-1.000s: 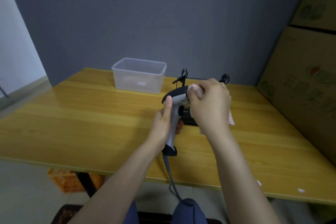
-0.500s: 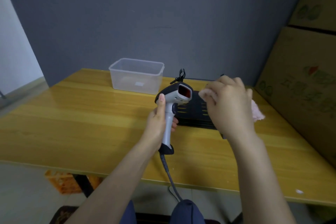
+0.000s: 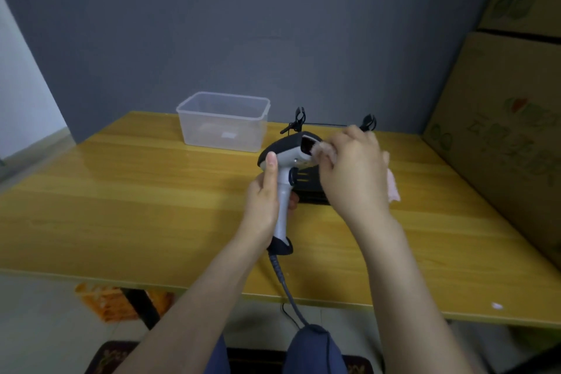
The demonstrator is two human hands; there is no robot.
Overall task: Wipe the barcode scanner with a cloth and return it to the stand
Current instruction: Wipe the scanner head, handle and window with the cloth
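My left hand (image 3: pixel 264 197) grips the grey handle of the barcode scanner (image 3: pixel 287 158), held upright above the table with its red window facing right. My right hand (image 3: pixel 353 173) holds a pale pink cloth (image 3: pixel 326 152) bunched in its fingers and presses it against the scanner's window. A loose end of the cloth hangs below that hand at the right. The black stand (image 3: pixel 306 184) lies flat on the table behind the scanner, mostly hidden by my hands. The scanner's cable (image 3: pixel 285 285) runs down over the table's front edge.
A clear plastic box (image 3: pixel 223 123) stands at the back of the wooden table (image 3: pixel 121 197). Two black clips (image 3: pixel 299 117) rise behind the stand. Large cardboard boxes (image 3: pixel 501 130) fill the right side. An orange crate (image 3: pixel 106 302) sits on the floor under the table.
My right hand, which had pulled away to the right with the cloth half a second ago, has come back and put the cloth on the scanner's window. The left hand's grip is unchanged.
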